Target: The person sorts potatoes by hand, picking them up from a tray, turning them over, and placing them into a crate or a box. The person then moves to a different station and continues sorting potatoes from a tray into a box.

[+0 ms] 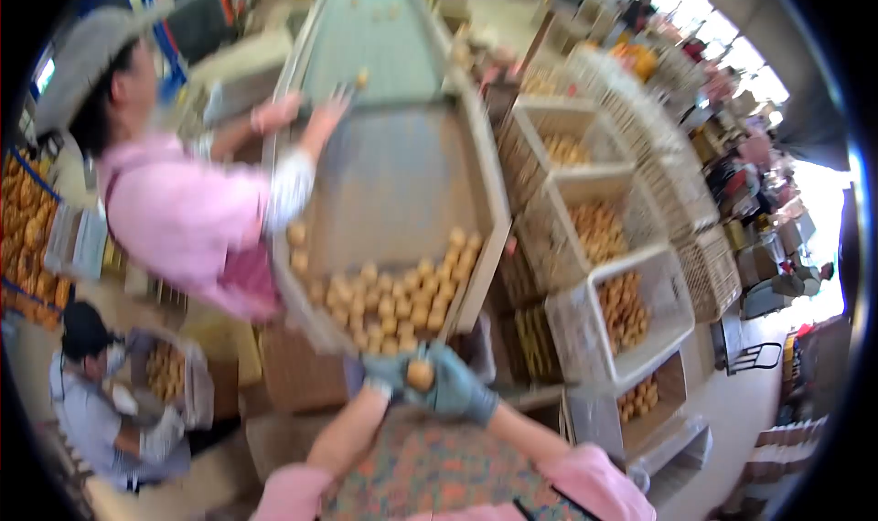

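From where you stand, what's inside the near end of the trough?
Round brown lumps crowd the near end of the trough. What lies beneath them is covered.

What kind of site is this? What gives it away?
Probably a produce sorting or packing shed. A green surface, likely a conveyor, leads into a trough with round tan items at its near end; crates of similar items stand on the right.
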A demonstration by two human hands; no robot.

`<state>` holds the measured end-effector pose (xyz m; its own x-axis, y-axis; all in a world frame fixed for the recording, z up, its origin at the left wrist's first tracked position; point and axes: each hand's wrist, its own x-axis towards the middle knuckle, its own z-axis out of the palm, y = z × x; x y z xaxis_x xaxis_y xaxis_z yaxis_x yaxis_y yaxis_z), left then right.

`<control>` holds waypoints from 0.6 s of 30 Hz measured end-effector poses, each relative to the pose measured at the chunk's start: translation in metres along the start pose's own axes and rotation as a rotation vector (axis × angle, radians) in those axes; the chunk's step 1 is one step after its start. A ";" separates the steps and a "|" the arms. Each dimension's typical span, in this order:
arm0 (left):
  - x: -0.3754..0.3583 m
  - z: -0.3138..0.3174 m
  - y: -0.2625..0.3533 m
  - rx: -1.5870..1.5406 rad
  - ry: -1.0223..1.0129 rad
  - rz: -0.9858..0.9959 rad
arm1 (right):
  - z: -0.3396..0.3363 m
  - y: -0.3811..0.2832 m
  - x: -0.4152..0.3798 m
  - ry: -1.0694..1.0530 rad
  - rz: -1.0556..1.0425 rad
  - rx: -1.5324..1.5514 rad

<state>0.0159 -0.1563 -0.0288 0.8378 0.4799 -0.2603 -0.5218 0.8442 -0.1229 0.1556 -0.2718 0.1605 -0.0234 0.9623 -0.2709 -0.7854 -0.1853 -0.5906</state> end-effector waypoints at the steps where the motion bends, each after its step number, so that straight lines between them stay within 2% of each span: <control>1: -0.003 -0.009 -0.002 -0.026 -0.163 -0.053 | 0.031 -0.035 -0.002 -0.074 0.299 0.567; 3: -0.005 -0.026 -0.005 -0.072 -0.338 -0.108 | 0.026 -0.031 0.003 0.037 0.275 0.362; 4: -0.012 0.055 -0.006 0.026 0.599 -0.113 | 0.026 -0.030 0.005 0.013 0.261 0.411; 5: -0.004 0.052 -0.010 0.044 0.528 -0.091 | 0.021 -0.025 0.003 -0.012 0.264 0.454; 6: 0.000 0.054 -0.011 0.017 0.524 0.017 | 0.020 -0.025 0.003 -0.042 0.259 0.487; 8: -0.001 0.058 -0.012 -0.045 0.516 -0.014 | 0.021 -0.029 0.003 -0.035 0.267 0.496; 10: 0.001 0.066 -0.015 -0.073 0.582 0.054 | 0.016 -0.025 -0.004 -0.022 0.266 0.509; 11: 0.002 0.052 -0.013 0.008 0.434 0.168 | 0.003 -0.018 -0.008 -0.011 0.240 0.447; 12: 0.014 -0.022 0.003 0.233 0.342 0.111 | -0.007 -0.015 -0.015 -0.003 0.216 0.384; 14: 0.000 0.072 -0.013 0.007 0.396 0.233 | -0.014 -0.032 -0.047 0.197 0.171 -0.021; 15: 0.010 0.029 -0.006 0.376 0.300 0.274 | -0.024 -0.028 -0.069 0.331 0.009 -0.539; 16: 0.007 0.038 -0.006 0.366 0.305 0.294 | -0.067 -0.013 -0.089 0.363 -0.090 -0.838; 17: 0.004 0.059 -0.009 0.135 0.317 0.268 | -0.124 0.006 -0.123 0.451 -0.118 -1.244; 18: 0.000 0.070 -0.012 -0.096 0.325 0.237 | -0.166 0.022 -0.163 0.644 0.160 -1.359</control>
<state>0.0337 -0.1498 0.0393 0.6061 0.5451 -0.5792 -0.7198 0.6857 -0.1079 0.2450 -0.4654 0.0655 0.4994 0.7325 -0.4627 0.3592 -0.6610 -0.6588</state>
